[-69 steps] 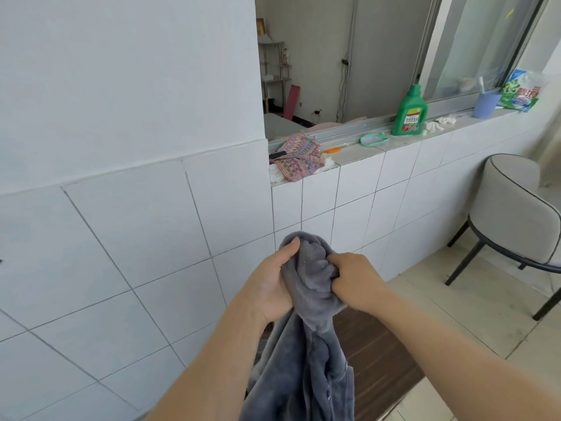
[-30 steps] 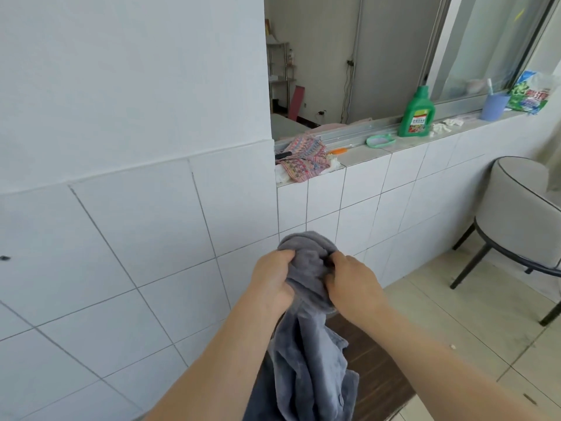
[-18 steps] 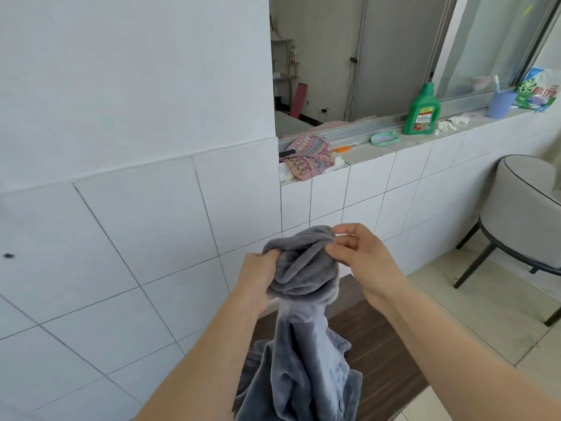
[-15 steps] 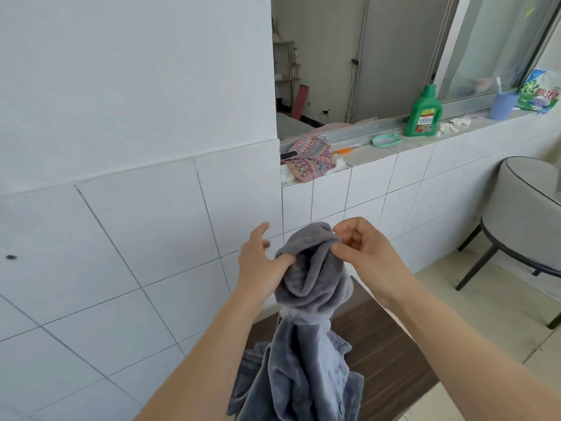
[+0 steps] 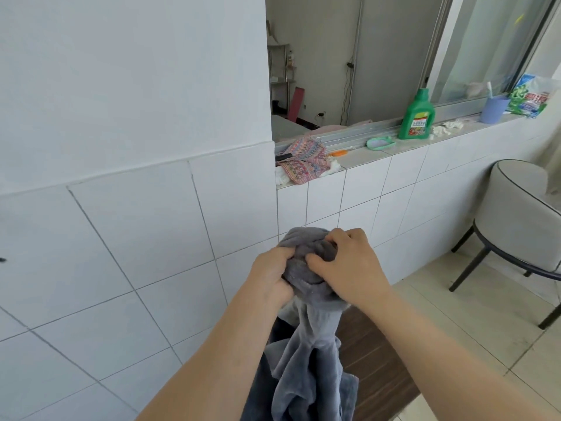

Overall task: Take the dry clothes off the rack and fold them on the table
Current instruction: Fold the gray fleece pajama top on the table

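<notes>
A grey fleece garment hangs bunched in front of me, its top gathered into a wad at chest height. My left hand grips the wad from the left. My right hand grips it from the right and top, fingers dug into the fabric. The rest of the garment drapes down over a dark wooden table below my arms. No drying rack is in view.
A white tiled wall stands close on the left. A tiled ledge carries a patterned cloth, a green detergent bottle, a blue cup and a detergent bag. A round padded chair stands at right.
Both hands had loosened on the bunched top of the garment half a second ago; now they have closed on it again and pulled it slightly lower, closer together.
</notes>
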`<state>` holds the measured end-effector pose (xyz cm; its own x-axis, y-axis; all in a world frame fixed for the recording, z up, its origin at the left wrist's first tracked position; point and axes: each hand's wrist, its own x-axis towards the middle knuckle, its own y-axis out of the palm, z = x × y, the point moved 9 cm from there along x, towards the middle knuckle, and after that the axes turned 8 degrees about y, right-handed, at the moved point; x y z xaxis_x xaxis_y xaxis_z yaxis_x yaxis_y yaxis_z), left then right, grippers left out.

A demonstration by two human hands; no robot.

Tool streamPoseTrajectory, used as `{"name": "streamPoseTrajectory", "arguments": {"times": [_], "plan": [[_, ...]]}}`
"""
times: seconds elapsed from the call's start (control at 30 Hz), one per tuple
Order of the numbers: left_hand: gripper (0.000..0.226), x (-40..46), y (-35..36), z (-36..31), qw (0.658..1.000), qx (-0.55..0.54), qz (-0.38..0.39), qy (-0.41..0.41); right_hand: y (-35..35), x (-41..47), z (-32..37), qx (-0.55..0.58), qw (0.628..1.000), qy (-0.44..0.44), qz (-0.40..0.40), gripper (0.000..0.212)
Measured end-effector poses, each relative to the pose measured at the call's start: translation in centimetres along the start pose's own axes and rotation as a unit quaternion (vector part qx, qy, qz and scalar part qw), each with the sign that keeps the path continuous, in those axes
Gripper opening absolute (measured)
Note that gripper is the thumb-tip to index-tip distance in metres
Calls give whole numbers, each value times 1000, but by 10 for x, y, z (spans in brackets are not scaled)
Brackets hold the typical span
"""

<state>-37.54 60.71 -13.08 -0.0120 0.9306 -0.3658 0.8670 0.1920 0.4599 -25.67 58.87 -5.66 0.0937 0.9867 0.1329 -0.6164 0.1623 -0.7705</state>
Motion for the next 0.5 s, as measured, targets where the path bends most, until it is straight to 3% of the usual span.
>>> {"name": "streamPoseTrajectory", "arguments": {"times": [0.1,0.17,0.23,0.27,0.33,0.37,0.43,0.5], "plan": [[30,-10,9,-5,998,-22,54,5,9,1,-9,-36,996,-15,78,52],[42,-13,7,-4,996,-51,71,5,15,2,-19,-62,995,-5,79,48],[39,-12,2,3,994,-65,91,-13,14,3,-38,75,991,90,62,36],[37,-8,-6,8,995,-56,82,-19,16,4,-50,240,951,179,73,32],[39,0,-30,18,999,-20,23,-12,36,-6,-57,532,775,315,129,31],[42,4,-39,21,1000,7,2,0,42,-12,-53,600,708,341,150,29],[45,12,-57,24,995,79,-58,35,48,-21,-42,627,675,338,192,22],[30,8,-65,7,966,201,-118,116,52,-25,-37,615,687,328,204,19]]}}
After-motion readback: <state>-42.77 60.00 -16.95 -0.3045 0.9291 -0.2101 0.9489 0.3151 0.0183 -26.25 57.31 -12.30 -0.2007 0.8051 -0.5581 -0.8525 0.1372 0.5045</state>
